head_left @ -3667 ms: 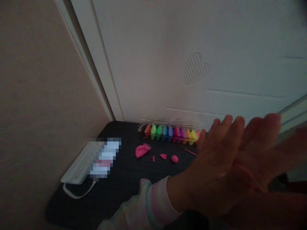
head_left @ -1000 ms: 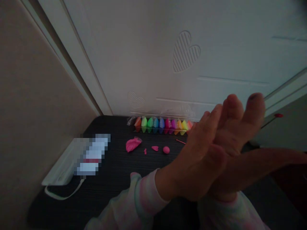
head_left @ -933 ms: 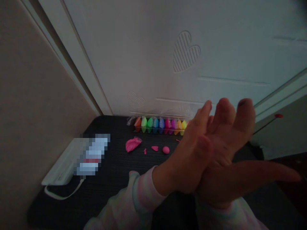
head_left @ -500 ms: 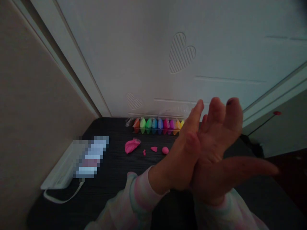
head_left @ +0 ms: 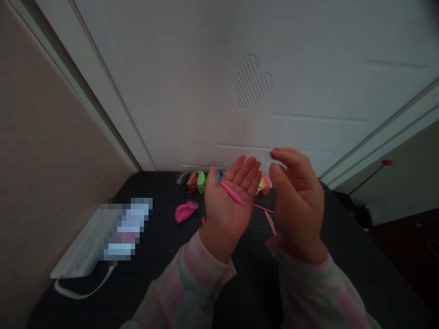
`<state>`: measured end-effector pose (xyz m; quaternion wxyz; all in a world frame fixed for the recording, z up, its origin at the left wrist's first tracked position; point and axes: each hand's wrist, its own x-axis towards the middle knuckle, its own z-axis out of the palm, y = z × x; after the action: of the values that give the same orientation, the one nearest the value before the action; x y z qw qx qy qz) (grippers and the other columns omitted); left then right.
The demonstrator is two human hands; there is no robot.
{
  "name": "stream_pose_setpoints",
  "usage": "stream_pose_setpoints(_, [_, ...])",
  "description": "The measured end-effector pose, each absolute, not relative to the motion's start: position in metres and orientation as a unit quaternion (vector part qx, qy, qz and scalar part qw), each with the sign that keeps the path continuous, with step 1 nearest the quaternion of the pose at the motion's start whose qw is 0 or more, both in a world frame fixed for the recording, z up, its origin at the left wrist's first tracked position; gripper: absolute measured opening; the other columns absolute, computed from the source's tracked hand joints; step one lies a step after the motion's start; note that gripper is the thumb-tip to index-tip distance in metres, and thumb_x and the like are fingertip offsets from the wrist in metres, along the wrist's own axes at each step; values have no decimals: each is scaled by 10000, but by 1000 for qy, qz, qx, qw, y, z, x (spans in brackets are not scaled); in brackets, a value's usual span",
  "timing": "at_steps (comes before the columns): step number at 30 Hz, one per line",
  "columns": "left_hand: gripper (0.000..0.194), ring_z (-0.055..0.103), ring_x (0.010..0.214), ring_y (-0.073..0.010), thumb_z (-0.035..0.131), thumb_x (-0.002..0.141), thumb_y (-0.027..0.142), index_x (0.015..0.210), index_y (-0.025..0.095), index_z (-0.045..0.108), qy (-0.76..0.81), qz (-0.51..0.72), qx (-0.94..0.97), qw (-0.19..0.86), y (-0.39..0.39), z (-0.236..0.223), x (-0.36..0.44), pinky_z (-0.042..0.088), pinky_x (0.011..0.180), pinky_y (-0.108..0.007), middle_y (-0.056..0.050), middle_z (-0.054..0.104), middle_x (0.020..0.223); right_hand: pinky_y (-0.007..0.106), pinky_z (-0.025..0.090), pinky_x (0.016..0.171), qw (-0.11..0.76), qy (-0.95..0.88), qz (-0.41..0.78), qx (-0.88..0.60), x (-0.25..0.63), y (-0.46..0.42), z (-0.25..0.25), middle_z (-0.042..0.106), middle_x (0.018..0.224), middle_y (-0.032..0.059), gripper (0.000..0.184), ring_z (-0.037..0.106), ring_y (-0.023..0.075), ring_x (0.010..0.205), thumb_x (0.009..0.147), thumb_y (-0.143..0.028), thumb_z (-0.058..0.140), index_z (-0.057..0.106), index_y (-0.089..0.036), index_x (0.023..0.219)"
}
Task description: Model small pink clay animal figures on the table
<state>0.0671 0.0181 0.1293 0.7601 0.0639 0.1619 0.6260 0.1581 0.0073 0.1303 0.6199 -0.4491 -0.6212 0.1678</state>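
So that little pink roll (head_left: 233, 193) is lying loose on the left hand (head_left: 226, 215), palm up and spread pretty flat, while the right hand (head_left: 300, 205) is half-curled nearby, thumb and fingertips apart with nothing visible between them. I'd guess it's soft, super light clay, so pinch gently mid-length; those skinny ends would probably squash or tear.

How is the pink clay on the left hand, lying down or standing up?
Lying down: the pink clay is a thin strip, stretched slantwise across the open palm of the left hand.
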Motion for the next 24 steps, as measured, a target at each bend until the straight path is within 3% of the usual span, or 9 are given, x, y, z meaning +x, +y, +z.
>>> stream_pose_setpoints(3, [544,590,1025,-188,234,877,491,897,120,632,168,646,112,736,18,137,56,460,886,-305,-97,673,976,318,442,769,451,-746,233,-432,166,1,142,597,847,8,68,559,158,833,800,-232,559,601,-219,852])
stream_pose_setpoints(7, [565,570,1059,-189,228,867,529,914,134,630,187,646,156,724,14,143,53,432,914,-291,-87,670,990,306,439,743,355,-800,221,-430,160,-4,146,598,858,29,93,541,165,835,748,-247,633,603,-183,809])
stream_pose_setpoints(12, [612,539,1093,-197,216,835,602,969,150,606,201,649,204,705,10,146,54,420,921,-298,-93,641,1048,271,443,688,381,-780,212,-449,157,-5,146,622,794,9,58,560,138,753,796,-228,571,609,-186,802])
stream_pose_setpoints(14, [461,558,1046,-182,382,820,545,980,174,603,215,655,249,680,9,144,53,432,897,-288,-66,638,1037,260,452,647,416,-745,224,-470,162,-6,149,644,772,1,80,580,131,707,805,-248,558,614,-194,822])
stream_pose_setpoints(17, [215,604,872,-140,650,715,256,925,216,631,253,608,365,658,7,139,50,458,812,-251,-2,663,919,253,475,626,474,-690,238,-493,168,-9,153,669,773,2,82,616,138,714,792,-249,573,623,-202,838])
stream_pose_setpoints(19, [183,609,752,-121,665,691,171,868,217,658,275,562,429,651,5,138,48,467,744,-241,9,676,829,242,491,623,494,-677,244,-488,171,-10,155,675,782,0,81,630,139,739,777,-224,590,625,-208,848])
stream_pose_setpoints(24, [80,597,674,-106,633,721,218,771,200,694,289,578,393,654,4,146,45,458,668,-219,8,677,723,235,512,658,488,-708,246,-447,176,-16,158,675,877,-2,176,633,133,786,769,-185,601,598,-230,939])
